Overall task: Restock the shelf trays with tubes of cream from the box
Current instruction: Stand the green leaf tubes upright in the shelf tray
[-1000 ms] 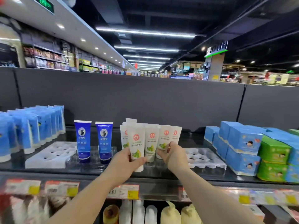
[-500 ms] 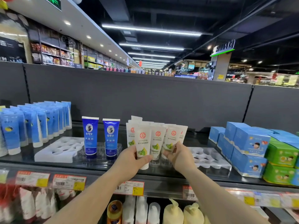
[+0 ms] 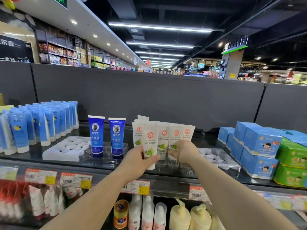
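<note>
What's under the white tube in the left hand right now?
The white tube in the left hand has its cap end over the clear tray on the glass shelf. Whether the cap sits in a slot cannot be told; the fingers cover part of it.

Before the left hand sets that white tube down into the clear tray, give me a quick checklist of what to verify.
1. Grip: left hand holds the front white cream tube with the red logo by its lower body, upright, cap down: ok.
2. Right hand closed on a neighbouring white tube, steadying the row: ok.
3. Free slots at the front of the clear plastic tray: ok.
4. Cap lined up over one slot: cannot tell, the hand hides it.
5. Two dark blue tubes standing clear to the left: ok.
6. Supply box: cannot tell, out of view.
</note>
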Motion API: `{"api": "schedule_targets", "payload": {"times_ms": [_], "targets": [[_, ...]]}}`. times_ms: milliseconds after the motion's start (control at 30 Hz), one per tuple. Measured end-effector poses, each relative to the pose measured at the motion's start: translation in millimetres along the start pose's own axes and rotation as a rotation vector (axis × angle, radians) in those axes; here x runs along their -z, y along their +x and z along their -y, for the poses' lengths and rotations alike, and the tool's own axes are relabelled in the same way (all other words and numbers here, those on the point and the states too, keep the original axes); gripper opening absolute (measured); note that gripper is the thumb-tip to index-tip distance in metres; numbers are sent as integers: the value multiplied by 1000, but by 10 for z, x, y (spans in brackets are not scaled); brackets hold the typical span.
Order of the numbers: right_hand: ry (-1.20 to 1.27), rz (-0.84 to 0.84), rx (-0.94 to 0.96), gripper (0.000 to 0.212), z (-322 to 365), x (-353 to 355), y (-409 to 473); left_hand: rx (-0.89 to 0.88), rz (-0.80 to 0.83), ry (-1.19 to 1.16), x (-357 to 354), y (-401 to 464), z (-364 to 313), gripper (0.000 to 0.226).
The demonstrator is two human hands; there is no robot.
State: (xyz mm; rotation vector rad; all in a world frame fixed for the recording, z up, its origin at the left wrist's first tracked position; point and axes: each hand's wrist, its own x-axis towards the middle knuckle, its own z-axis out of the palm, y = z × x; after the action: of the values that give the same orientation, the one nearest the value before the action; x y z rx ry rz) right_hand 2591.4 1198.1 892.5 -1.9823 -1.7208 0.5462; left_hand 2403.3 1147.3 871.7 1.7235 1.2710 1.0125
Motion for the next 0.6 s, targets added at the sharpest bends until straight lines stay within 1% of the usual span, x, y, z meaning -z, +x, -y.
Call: {"api": "schedule_targets", "payload": {"times_ms": [67,200,267,333,367,400,467,500,533,567,600], "targets": [[24,20,-26,34,1,0,4,1,-5,5,-8,0,-2,32],[-92,-38,-29,35,-32,-71,1,-5,-8,37,-21,1,-11,32],[-126,-36,-27,30,-49,-95,4,-1,-9,58,-22,12,-32,34],[-120,-4,-25,28,-75,-86,-20,5,-5,67,-13,27,-72,36],[-104,-16,-28,30,-90,-59,-52,10,1,77,-14,19,-102,37],[-68,-73,-23,33,-110,-17,-89,12,2,74,-17,26,-129,37],[78,-270,46,38,-131,113,-220,-3,5,101,-35,67,-197,37],[160,-304,102,40,-119,188,-313,-46,11,143,-80,82,-243,37],[236,-248,158,40,-82,258,-423,-85,25,147,-137,90,-307,35],[298,-138,197,39,-42,292,-523,-115,41,151,-215,92,-366,33],[335,-42,224,33,4,297,-612,-175,46,129,-298,102,-399,30]]}}
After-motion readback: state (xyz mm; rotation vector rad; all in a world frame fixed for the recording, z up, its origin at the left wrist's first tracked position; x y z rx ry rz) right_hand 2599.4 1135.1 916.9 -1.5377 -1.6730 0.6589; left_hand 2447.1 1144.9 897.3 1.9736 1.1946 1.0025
